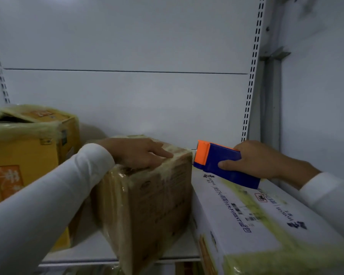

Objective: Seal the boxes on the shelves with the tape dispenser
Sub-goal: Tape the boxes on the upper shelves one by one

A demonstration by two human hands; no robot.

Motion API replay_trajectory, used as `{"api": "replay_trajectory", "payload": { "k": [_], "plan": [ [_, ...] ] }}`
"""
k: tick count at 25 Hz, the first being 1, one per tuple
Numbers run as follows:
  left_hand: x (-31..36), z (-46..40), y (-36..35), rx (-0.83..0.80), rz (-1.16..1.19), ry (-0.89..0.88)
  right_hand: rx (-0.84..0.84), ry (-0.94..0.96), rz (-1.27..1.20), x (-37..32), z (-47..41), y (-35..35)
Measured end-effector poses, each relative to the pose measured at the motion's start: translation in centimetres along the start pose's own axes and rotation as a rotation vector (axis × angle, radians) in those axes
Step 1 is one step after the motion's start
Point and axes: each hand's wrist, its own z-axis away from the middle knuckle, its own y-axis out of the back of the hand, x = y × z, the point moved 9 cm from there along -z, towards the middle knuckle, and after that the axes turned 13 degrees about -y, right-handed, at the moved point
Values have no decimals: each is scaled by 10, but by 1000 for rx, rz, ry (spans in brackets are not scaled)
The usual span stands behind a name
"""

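Resting flat on the top of the brown box [147,197], the left hand [139,153] is being kept with fingers straight and spread, pressing down near the box's right top edge; nothing is being gripped by it. A white sleeve [48,197] is being worn on that arm.

The brown box is being seen in the middle of the white shelf [99,253], turned at an angle, its front corner reaching to the shelf's front lip. Yellowish tape is being shown across its top and down its left face.

The tape dispenser [218,165], blue with an orange front end, is being held by the right hand [260,159]: the fingers are curled round its rear, the thumb lying on the near side. Its orange end is being pointed at the right top edge of the brown box, just beside it; whether it is touching cannot be told. The dispenser is being held over the far end of the white box [266,219].

The white box is lying to the right of the brown one, printed with dark characters, with a blurred yellow-green band running along its top. Its near end is sticking out past the shelf's front.

At the left a yellow box [24,153] is standing, its top flaps partly raised and bound over with yellowish tape.

Behind, a white back panel [127,92] is being flanked by slotted uprights [252,76].
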Motion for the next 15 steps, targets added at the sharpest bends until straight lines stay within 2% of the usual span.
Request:
{"api": "replay_trajectory", "payload": {
  "k": [6, 11, 15],
  "plan": [
    [-17, 39, -7, 182, 68, -135, 21, -27, -20, -30, 39, 11],
    [-29, 51, -6, 353, -211, -218, 74, -72, -118, -62, 80, 12],
    [-30, 57, -6, 383, -204, -414, 93, -79, -227, -83, 112, 7]
  ]
}}
